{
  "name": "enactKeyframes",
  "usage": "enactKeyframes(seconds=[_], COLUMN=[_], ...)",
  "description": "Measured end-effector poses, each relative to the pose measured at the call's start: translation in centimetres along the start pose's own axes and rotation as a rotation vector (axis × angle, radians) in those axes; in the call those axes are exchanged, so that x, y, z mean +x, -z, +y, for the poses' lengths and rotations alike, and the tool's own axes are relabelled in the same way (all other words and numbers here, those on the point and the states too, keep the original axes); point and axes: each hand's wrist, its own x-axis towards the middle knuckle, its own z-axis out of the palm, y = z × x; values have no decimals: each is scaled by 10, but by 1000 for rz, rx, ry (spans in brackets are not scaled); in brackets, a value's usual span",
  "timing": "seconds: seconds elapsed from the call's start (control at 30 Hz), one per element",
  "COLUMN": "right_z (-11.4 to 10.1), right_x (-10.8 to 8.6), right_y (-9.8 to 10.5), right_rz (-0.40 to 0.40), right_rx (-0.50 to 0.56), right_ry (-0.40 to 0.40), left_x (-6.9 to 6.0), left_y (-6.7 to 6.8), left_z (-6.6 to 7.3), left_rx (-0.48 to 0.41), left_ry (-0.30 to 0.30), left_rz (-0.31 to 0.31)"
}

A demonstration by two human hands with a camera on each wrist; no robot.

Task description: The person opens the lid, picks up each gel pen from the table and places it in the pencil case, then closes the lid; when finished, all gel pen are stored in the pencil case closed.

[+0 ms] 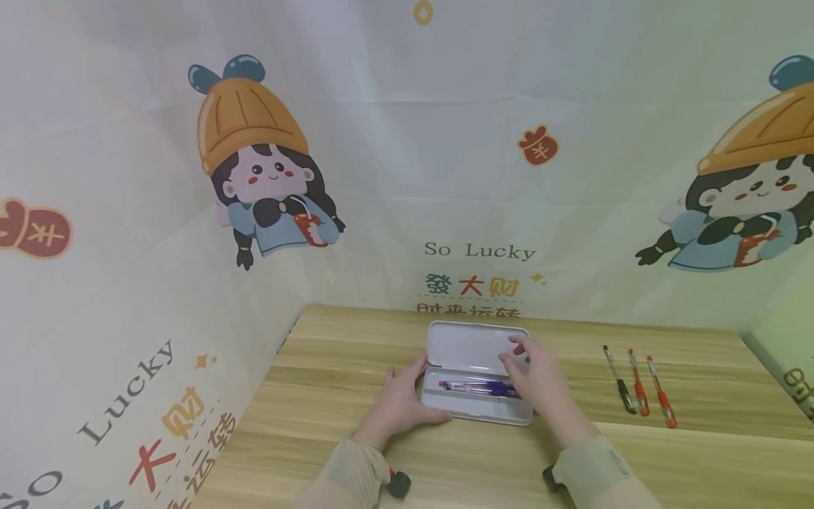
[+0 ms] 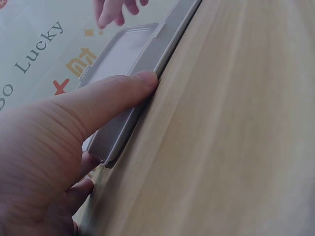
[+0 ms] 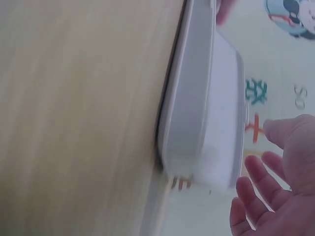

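A pale pencil case [image 1: 470, 413] lies on the table with its lid [image 1: 467, 346] raised at the back and blue pens [image 1: 477, 387] in its tray. The left hand [image 1: 400, 401] grips the case's left end; in the left wrist view the thumb of that hand [image 2: 74, 113] presses on the front edge of the case [image 2: 115, 142], other fingers behind the end. Over the right part of the case is the right hand [image 1: 540, 375], its fingers loosely bent. In the right wrist view this hand [image 3: 283, 187] holds nothing and is apart from the case [image 3: 182, 128].
To the right on the wooden table [image 1: 718, 452] lie a black pen [image 1: 622, 385] and two red pens [image 1: 639, 385], [image 1: 663, 396] side by side. A printed cloth [image 1: 394, 177] hangs behind the table and along its left side.
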Motion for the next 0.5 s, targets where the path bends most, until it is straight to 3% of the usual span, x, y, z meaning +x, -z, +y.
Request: enactKeyframes(seconds=[0.27, 0.5], right_z=[22, 38], right_x=[-6, -14], right_y=[32, 52], right_rz=[47, 115], right_rx=[9, -52], right_ry=[-133, -184], left_x=[0, -1], left_y=[1, 1], left_z=[1, 2], left_rx=[3, -2], left_ry=[6, 0], left_rz=[-6, -8])
